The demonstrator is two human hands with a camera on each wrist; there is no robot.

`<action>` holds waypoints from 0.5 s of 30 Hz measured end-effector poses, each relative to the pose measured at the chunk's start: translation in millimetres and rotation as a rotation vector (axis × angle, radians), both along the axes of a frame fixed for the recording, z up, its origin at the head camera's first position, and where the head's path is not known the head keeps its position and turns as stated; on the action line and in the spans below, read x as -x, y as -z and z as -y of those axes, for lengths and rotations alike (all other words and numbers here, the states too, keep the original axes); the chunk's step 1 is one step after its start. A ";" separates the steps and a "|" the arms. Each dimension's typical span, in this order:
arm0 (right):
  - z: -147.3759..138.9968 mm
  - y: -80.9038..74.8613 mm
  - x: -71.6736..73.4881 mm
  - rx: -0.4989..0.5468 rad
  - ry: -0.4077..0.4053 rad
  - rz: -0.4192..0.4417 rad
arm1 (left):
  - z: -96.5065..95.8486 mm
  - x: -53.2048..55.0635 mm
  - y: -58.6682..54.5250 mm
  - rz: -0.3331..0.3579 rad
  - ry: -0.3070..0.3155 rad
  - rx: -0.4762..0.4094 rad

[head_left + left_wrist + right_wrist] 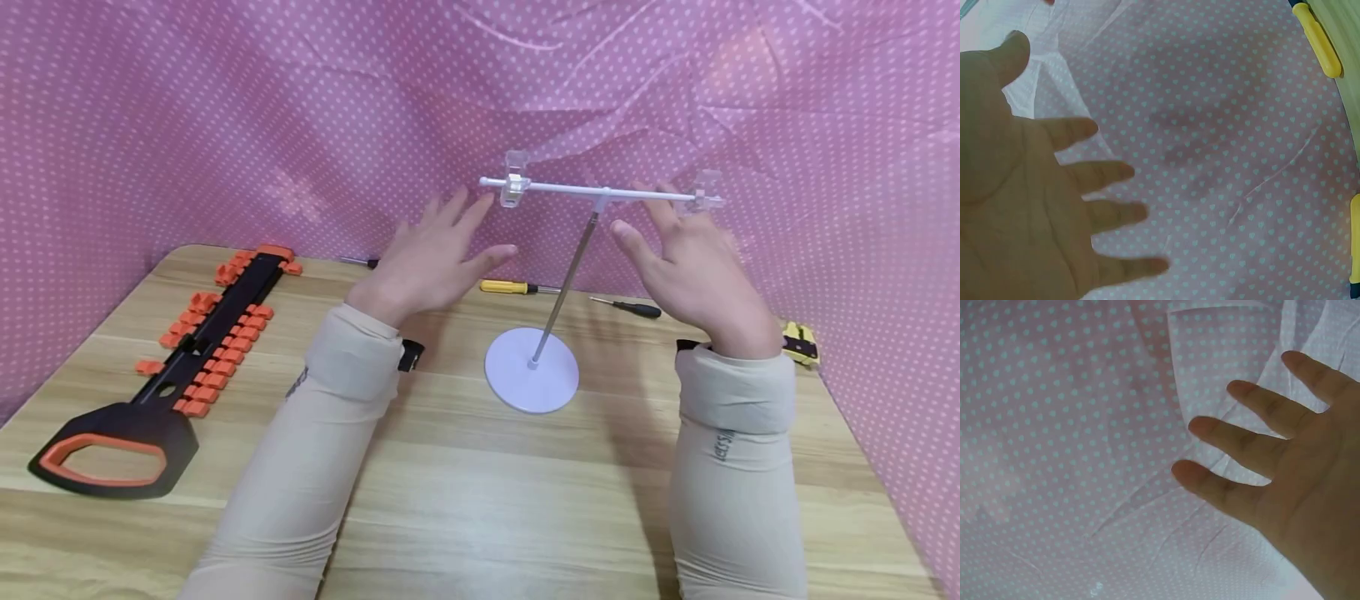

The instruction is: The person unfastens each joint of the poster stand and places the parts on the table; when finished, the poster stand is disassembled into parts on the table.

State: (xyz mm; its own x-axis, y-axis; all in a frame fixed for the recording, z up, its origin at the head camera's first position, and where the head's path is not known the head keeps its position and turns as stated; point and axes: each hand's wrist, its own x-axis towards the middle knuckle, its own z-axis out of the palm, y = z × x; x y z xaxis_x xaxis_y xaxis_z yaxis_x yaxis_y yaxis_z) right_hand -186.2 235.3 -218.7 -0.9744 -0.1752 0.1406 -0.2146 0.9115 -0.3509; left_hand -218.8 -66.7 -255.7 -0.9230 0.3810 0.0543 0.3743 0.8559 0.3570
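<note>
A small display stand rises from the table, with a round white base (532,392), a thin metal pole (567,287) and a white crossbar (566,189). Clear plastic clips sit near both ends, the left clip (513,187) and the right clip (703,192). My left hand (426,265) is spread in the air left of the pole, its fingertips close to the left clip in the head view. On the other side my right hand (693,267) is raised with fingers spread, and the crossbar overlaps its fingertips. Both wrist views show bare palms holding nothing.
A black and orange socket rail with a handle (176,467) lies at left. Along the back are a yellow-handled screwdriver (506,287) and a black-handled screwdriver (637,309). A yellow and black tape measure (801,343) sits at the right edge. Pink dotted cloth (337,125) hangs around the table.
</note>
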 end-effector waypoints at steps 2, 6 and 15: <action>1.3 -0.7 -0.8 0.026 -0.017 -0.004 | 0.1 0.8 0.0 0.002 0.040 -0.044; 3.2 -1.2 -2.3 0.091 -0.064 -0.026 | -0.6 2.4 0.6 -0.015 0.140 -0.141; 9.3 -4.5 -9.2 0.183 -0.169 -0.105 | -5.2 -0.2 -1.4 -0.030 0.222 -0.278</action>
